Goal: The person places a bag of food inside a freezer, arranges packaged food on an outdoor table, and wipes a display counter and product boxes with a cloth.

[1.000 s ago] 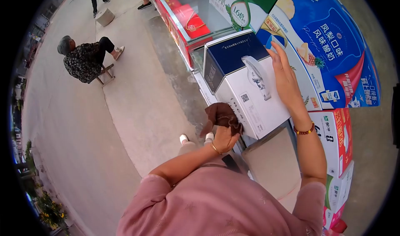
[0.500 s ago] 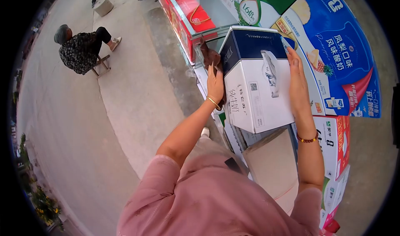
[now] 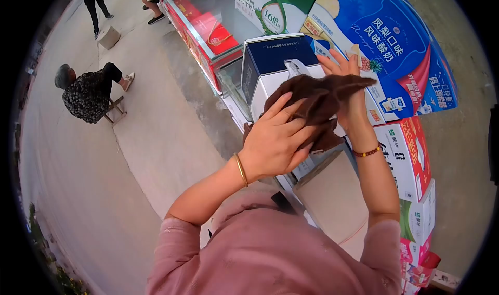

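Note:
A white and dark-blue milk carton (image 3: 280,53) with a pale carry handle (image 3: 297,67) stands in front of me. A brown cloth (image 3: 317,102) is bunched over its top and near side, hiding much of the white part. My left hand (image 3: 275,141) holds this cloth against the carton, its fingers spread across the fabric. On the carton's right side is my right hand (image 3: 352,94), fingers apart and pointing away from me. The cloth's loose end hangs across that hand and covers part of it; whether the palm touches the carton is hidden.
A glass display case (image 3: 208,55) holds red boxes at the back left. Blue yogurt cartons (image 3: 395,45) and a green-white milk carton (image 3: 265,9) stand beyond; more cartons (image 3: 403,159) are stacked right. A cardboard surface (image 3: 332,191) lies below. A person (image 3: 86,92) sits on a stool.
The brown cloth has come from the carton's left side up over its top, carried by my left hand. My right hand remains at the right side, its fingers more spread. The view has shifted.

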`<state>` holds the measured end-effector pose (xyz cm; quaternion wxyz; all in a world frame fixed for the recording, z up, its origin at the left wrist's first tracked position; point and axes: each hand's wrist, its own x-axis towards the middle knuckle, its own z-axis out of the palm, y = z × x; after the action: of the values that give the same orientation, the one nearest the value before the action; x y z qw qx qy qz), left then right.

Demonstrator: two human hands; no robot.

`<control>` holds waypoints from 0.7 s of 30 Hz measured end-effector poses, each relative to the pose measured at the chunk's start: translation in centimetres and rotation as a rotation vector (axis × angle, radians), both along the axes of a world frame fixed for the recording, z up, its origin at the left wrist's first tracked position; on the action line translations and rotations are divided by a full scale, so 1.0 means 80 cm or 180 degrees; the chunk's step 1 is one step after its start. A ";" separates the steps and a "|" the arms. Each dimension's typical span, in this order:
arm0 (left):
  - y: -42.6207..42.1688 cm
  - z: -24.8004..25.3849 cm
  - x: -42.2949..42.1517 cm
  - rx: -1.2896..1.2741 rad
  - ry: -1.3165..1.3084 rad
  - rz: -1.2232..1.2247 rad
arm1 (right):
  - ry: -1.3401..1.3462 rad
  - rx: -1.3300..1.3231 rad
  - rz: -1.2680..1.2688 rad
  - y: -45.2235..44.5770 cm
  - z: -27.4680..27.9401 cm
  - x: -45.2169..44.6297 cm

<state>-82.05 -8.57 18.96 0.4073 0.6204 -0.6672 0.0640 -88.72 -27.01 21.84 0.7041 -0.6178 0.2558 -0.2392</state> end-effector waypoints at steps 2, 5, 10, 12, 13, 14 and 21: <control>-0.015 0.020 0.006 0.0553 -0.0501 -0.0475 | -0.0281 0.0876 0.0135 -0.013 0.000 -0.001; -0.045 0.035 0.000 0.0669 -0.1126 -0.0710 | 0.0048 0.0533 0.0760 -0.039 -0.002 -0.012; -0.048 0.030 -0.052 0.0682 -0.2590 -0.0069 | 0.0426 0.0143 0.1165 -0.052 0.020 -0.016; -0.028 0.025 -0.054 0.0866 -0.2998 -0.0073 | 0.0821 -0.0328 0.1087 -0.046 0.028 -0.014; -0.015 0.021 -0.054 0.1063 -0.3386 -0.0119 | 0.0815 -0.0302 0.1082 -0.044 0.024 -0.012; -0.004 0.012 -0.055 0.1094 -0.3543 -0.0129 | 0.0874 -0.0798 0.0966 -0.042 0.019 -0.011; -0.006 0.006 -0.049 0.0375 -0.5479 0.0078 | 0.1184 -0.2797 0.0902 -0.017 -0.022 0.004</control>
<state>-85.99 -9.04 19.45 -0.2735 0.3833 -0.7392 0.4815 -88.38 -28.34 20.11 0.3451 -0.9170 0.1656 -0.1121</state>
